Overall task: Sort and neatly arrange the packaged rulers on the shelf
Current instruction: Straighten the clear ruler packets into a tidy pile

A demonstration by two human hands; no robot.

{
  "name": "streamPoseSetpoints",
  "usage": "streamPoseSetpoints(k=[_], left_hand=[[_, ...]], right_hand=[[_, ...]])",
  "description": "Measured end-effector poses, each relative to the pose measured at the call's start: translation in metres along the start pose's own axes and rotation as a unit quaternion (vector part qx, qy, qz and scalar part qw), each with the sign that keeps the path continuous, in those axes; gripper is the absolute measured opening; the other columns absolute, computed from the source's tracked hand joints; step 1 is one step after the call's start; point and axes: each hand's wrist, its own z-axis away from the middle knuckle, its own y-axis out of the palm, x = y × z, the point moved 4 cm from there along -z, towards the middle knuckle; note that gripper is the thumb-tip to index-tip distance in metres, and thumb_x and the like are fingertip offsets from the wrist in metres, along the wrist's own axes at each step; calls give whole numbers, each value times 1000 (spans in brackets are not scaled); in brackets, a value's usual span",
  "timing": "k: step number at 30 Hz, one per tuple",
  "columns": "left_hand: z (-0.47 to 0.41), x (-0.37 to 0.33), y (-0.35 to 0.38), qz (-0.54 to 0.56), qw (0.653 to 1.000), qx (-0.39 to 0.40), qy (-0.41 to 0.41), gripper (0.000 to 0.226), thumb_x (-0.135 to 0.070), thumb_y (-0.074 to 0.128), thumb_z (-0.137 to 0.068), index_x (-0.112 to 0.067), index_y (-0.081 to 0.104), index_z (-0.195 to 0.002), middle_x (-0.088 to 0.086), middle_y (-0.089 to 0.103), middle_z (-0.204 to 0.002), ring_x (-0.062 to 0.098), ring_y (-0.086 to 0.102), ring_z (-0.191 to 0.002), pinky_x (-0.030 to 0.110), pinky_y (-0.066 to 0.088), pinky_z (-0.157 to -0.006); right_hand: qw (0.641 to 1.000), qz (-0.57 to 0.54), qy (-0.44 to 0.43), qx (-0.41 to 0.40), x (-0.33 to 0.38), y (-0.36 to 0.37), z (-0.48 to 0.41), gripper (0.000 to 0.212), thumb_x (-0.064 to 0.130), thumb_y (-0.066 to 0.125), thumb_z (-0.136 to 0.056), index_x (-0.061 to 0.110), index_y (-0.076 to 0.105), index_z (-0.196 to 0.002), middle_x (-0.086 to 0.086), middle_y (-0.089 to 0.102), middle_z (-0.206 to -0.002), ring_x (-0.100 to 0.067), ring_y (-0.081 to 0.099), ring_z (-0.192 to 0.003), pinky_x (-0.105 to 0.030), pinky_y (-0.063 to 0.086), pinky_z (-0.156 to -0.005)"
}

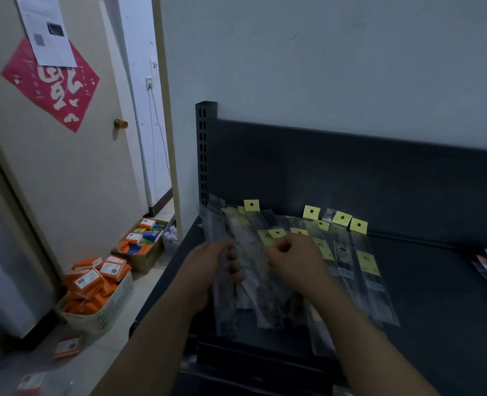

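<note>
Dim little stockroom corner, dark metal shelf (pixel 408 281) against a pale wall, with a door and bins of orange boxes (pixel 93 284) on the floor off to our left. We've got the packaged rulers (pixel 348 261) fanned out across the shelf's left half, yellow hang tabs pointing at the back panel, some overlapping at odd angles. Our left hand (pixel 216 267) is curled around a loose bunch of sleeves at the left end, fingers wrapped over the front. Our right hand (pixel 296 261) is balled up just beside it with thumb and fingers pinching what looks like the edge of a sleeve, though blur makes that hard to confirm. Both forearms reach in from below, wrists bent down. We'd guess these are light, stiff strips in slick crinkly plastic, so they'll slide; grabbing mid-length or squaring them by the tab ends seems safest.
</note>
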Motion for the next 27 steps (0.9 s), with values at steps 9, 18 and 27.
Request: streamPoseSetpoints(k=[9, 18, 27], left_hand=[[10, -3, -6, -37, 999, 24, 22, 28, -13, 46, -98, 7, 62, -108, 28, 62, -104, 35, 54, -89, 38, 50, -68], [19, -10, -13, 0, 1000, 25, 18, 12, -10, 44, -100, -3, 53, -99, 22, 60, -92, 29, 58, -78, 35, 51, -62], [16, -9, -24, -41, 998, -12, 49, 13, -7, 55, -94, -2, 64, -101, 20, 72, -94, 33, 70, -86, 45, 56, -80]], right_hand=[[990, 127, -61, -1, 11, 20, 12, 40, 51, 68, -74, 12, 60, -79, -3, 61, -74, -17, 58, -68, -35, 47, -57], [996, 58, -66, 12, 15, 18, 8, 33, 18, 59, -87, 17, 48, -56, 6, 45, -50, -4, 39, -44, -22, 33, -47], [989, -117, -53, 74, 28, 32, 17, 18, 16, 54, -94, 22, 70, -89, 5, 68, -76, -7, 60, -69, -30, 53, -69]])
